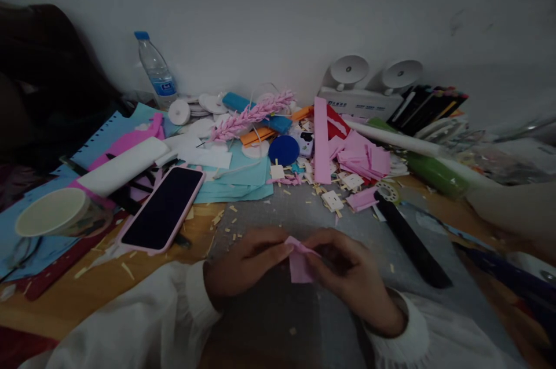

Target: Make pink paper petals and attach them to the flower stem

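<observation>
A small piece of pink paper (300,267) is held up between my two hands, over the grey mat (260,215). My left hand (252,259) pinches its upper left corner between thumb and fingers. On the other side, my right hand (347,273) grips the right edge, where the paper looks folded or creased. Beyond the hands lie a pile of pink paper pieces (367,157) and a long pink strip (321,140). To the right of my right hand rests a black-handled tool (412,241); its tip is partly covered.
A phone (164,209) and a paper cup (54,212) stand to the left. At the back are a water bottle (157,70), a pink braided paper stalk (254,117), a blue disc (284,150) and a tape roll (388,191). Paper scraps litter the mat.
</observation>
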### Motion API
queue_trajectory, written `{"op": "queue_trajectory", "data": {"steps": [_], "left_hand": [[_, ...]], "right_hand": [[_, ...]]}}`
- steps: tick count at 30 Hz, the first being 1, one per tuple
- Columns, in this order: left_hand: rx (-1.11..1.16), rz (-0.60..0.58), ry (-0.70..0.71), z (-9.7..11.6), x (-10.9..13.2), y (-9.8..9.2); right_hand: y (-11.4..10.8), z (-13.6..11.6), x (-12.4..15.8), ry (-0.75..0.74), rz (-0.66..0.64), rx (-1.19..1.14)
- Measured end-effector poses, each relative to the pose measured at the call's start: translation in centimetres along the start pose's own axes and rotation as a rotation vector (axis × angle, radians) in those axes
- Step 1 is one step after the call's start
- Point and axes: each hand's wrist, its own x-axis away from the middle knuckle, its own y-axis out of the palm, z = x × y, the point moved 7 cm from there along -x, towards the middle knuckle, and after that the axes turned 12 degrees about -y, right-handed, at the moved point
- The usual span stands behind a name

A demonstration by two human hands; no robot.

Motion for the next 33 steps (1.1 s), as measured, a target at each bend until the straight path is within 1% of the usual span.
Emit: {"op": "queue_trajectory", "data": {"steps": [4, 9, 11, 14, 17, 19, 20, 23, 26, 28, 33], "left_hand": [[-0.039, -0.003, 0.118, 1.1, 0.2, -0.1], [-0.166, 0.121, 0.197, 1.3, 0.3, -0.3], [-0.154, 0.133, 0.208, 1.4, 0.3, -0.3], [-0.078, 0.105, 0.158, 1.5, 0.2, -0.4], [-0.001, 0.023, 0.058, 1.0, -0.1, -0.1], [-0.031, 0.006, 0.038, 0.7, -0.2, 0.1], [-0.072, 0.019, 0.047, 0.6, -0.2, 0.1], [-0.210, 0.095, 0.139, 1.0, 0.1, 0.0], [-0.298, 0.131, 0.280, 2.0, 0.6, 0.2], [-0.345, 0.157, 0.344, 2.5, 1.0, 0.2], [-0.457, 0.183, 0.393, 2.6, 1.2, 0.6]], "right_hand": [[0.3, 0.2, 0.0, 0.026, -0.037, 0.019], [0.6, 0.3, -0.1, 0.046, -0.047, -0.014], [0.5, 0.3, -0.1, 0.061, -0.038, -0.032], [0.5, 0.3, -0.2, 0.088, -0.035, -0.060], [0.4, 0.3, -0.2, 0.102, -0.031, -0.084], [0.4, 0.3, -0.2, 0.103, -0.029, -0.082], [0.4, 0.4, -0.1, 0.105, -0.031, -0.075], [0.5, 0.5, 0.1, 0.106, -0.043, -0.065], [0.7, 0.5, 0.1, 0.086, -0.062, -0.082], [0.8, 0.5, 0.1, 0.067, -0.071, -0.101], [0.9, 0.5, 0.2, 0.029, -0.075, -0.092]]}}
